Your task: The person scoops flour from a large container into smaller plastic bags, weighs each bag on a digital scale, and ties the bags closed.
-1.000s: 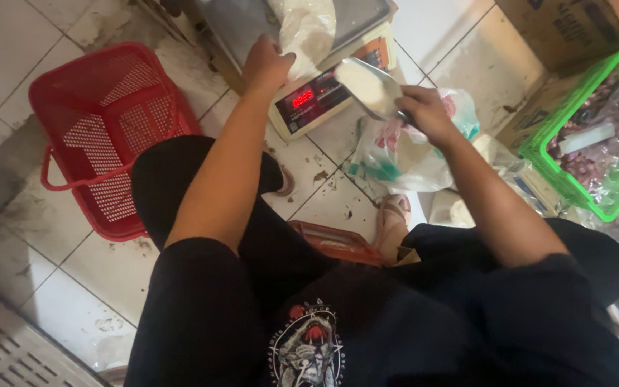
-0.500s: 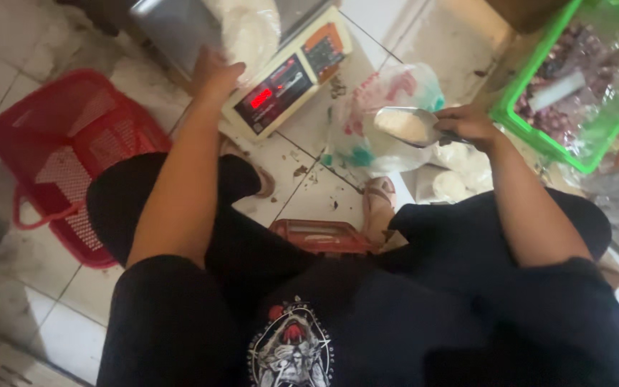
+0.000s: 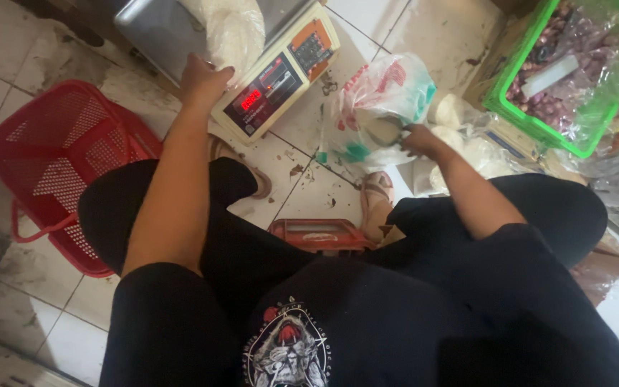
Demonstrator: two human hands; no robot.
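Note:
A digital scale point(image 3: 281, 79) with a red display sits on the tiled floor, and a clear bag of white powder point(image 3: 234, 32) rests on its steel pan. My left hand point(image 3: 202, 77) holds the lower edge of that bag. My right hand point(image 3: 418, 140) grips a scoop point(image 3: 381, 132) pushed into a large printed plastic sack point(image 3: 381, 100) to the right of the scale. The scoop's bowl is mostly hidden inside the sack.
A red plastic basket point(image 3: 51, 165) stands at the left. A green crate point(image 3: 560, 79) lined with plastic and holding reddish bulbs sits at the upper right. Small filled white bags point(image 3: 467, 147) lie beside my right arm. A low red stool point(image 3: 317, 235) is between my legs.
My right hand has carried the scoop away from the scale down into the printed sack. My left hand has stayed on the bag on the scale. The view shifted.

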